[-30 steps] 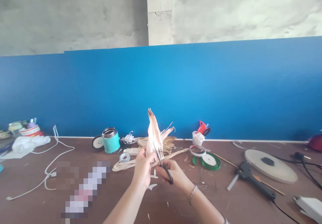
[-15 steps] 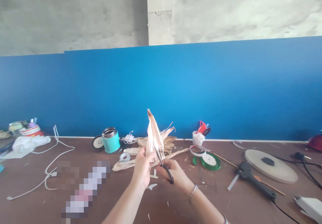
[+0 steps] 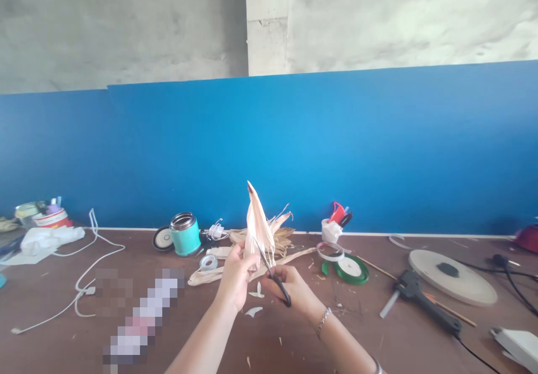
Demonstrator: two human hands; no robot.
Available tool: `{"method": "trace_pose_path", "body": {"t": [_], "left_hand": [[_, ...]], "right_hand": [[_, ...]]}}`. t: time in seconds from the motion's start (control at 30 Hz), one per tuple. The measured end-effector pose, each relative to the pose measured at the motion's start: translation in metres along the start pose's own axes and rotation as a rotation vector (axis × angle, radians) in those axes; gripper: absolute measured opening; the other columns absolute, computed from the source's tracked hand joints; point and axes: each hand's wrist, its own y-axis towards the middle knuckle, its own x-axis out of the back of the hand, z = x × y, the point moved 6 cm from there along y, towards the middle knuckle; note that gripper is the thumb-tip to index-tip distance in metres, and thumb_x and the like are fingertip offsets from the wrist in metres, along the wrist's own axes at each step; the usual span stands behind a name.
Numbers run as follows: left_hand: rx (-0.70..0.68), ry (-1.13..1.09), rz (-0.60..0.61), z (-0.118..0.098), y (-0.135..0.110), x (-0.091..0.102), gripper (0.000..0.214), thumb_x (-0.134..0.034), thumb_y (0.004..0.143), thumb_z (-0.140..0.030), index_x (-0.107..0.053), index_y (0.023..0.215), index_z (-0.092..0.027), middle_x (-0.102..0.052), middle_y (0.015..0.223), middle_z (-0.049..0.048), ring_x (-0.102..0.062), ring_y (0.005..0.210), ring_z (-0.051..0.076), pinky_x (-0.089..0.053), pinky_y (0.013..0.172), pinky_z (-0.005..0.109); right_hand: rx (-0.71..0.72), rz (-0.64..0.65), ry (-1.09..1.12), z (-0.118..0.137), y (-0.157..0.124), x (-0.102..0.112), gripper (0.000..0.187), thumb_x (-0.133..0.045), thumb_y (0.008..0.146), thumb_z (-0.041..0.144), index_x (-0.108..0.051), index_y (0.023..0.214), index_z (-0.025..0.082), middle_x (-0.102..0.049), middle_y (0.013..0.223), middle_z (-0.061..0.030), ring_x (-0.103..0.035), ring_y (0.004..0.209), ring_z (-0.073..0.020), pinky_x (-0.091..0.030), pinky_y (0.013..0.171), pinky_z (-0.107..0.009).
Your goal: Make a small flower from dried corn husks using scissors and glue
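My left hand [image 3: 236,273] pinches the lower left edge of a pale dried corn husk [image 3: 258,222], which stands upright with its brown tip at the top. The lower end of the husk is split into narrow strips. My right hand [image 3: 290,289] is closed around a pair of scissors [image 3: 277,285] with dark handles, the blades lying against the lower part of the husk. More dried husks [image 3: 281,242] lie in a pile behind it on the table. Small cut scraps [image 3: 254,311] are scattered below my hands.
On the left stand a turquoise jar [image 3: 185,236] and a tape roll [image 3: 208,262]; a white cable [image 3: 94,267] curls further out. To the right are a green ribbon spool [image 3: 353,269], a glue gun [image 3: 424,301], a round lid [image 3: 454,277] and a cup of tools [image 3: 332,230]. A blue partition [image 3: 269,149] closes the back.
The husk has turned and shifted very slightly to the right in my left hand. My right hand and the scissors have hardly moved.
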Motion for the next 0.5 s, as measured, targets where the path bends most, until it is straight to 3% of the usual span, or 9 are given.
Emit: {"method": "trace_pose_path", "body": {"t": [0.5], "left_hand": [[0.017, -0.002, 0.015, -0.0014, 0.0054, 0.0053, 0.041, -0.068, 0.054, -0.013, -0.058, 0.094, -0.015, -0.065, 0.069, 0.0002, -0.056, 0.056, 0.011, -0.04, 0.055, 0.022]], "right_hand": [[-0.008, 0.029, 0.018, 0.0018, -0.0002, 0.0013, 0.024, -0.064, 0.062, 0.038, -0.053, 0.058, 0.016, -0.039, 0.041, 0.0091, -0.033, 0.035, -0.004, -0.022, 0.036, -0.019]]}}
